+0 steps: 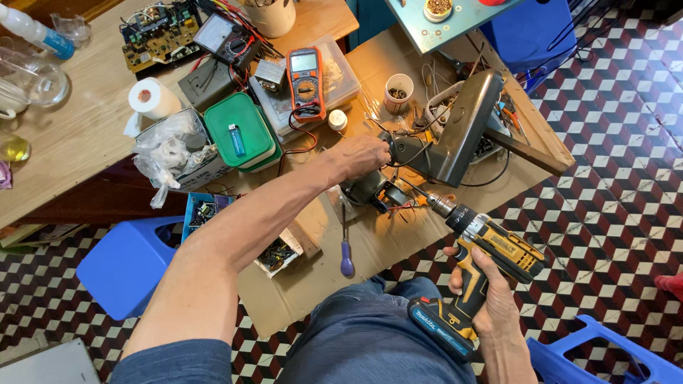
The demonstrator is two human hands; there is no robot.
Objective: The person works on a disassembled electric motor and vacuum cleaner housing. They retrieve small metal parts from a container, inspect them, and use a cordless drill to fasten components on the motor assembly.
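Right hand [489, 295] grips a yellow-black cordless drill [477, 267], bit angled toward the dark angular plastic housing [455, 131]. Left hand [363, 155] clasps the housing's base on creased cardboard [370, 242]; a purple-handled screwdriver [346, 249] lies between the hands.

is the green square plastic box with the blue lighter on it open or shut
Shut. The green square plastic box has its lid flat across the top, and the blue lighter lies on that lid.

Yellow cordless drill [484, 245] angled w/ bit at grey appliance [455, 131].
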